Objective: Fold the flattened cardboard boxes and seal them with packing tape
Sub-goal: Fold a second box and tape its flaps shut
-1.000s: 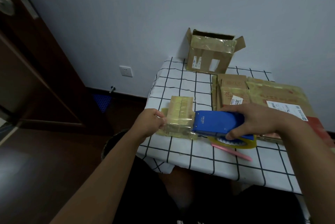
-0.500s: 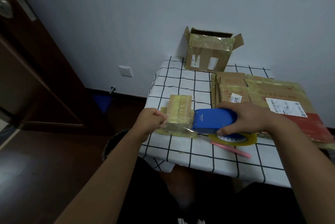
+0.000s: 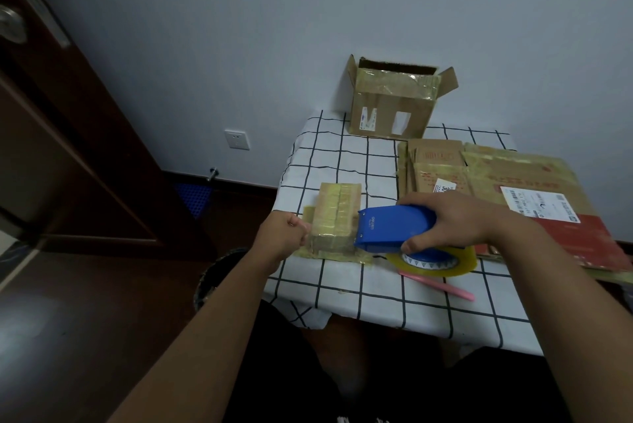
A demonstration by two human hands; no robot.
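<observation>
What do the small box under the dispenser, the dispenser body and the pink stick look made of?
Small box: brown cardboard, glossy yellowish from layers of clear tape.
Dispenser: smooth blue plastic, apparently moulded, matte sheen.
Pink stick: probably plastic; too blurred to confirm.

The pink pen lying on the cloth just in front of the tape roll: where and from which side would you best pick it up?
Probably by the near-right end of the pink pen, coming from above. It lies flat on the checked tablecloth, its far-left end tucked close under the tape roll and the right hand holding the blue dispenser, so that end is crowded.
</observation>
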